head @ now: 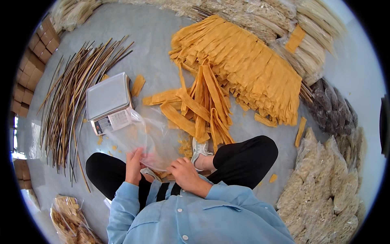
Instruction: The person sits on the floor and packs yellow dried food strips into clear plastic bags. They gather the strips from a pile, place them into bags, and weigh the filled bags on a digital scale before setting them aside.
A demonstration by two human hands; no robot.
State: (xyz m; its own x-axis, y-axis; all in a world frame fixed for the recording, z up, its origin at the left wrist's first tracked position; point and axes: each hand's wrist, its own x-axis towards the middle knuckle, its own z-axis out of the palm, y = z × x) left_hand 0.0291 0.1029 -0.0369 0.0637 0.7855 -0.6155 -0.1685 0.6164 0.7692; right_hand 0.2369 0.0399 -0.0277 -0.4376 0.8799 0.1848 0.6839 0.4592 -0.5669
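Observation:
Between my two hands a clear plastic bag [152,146] is spread above the floor, its far part touching a digital scale. My left hand [134,163] grips one side of the bag's near edge. The fingers of my right hand [184,174] pinch its other side. Beyond the bag lies a loose heap of yellow dried sheet strips [198,106], perhaps dried tofu skin. Behind and right of it, a large pile of the same yellow strips [240,67] hangs folded over sticks. The digital scale [108,96] with a grey platform stands left of the heap.
Many long thin sticks [76,100] lie at the left. Cardboard boxes [39,45] are stacked at the far left. Filled plastic bags of pale dried pieces [320,189] lie at the right, beside dark bagged goods [329,106]. Another filled bag [71,218] sits at the lower left.

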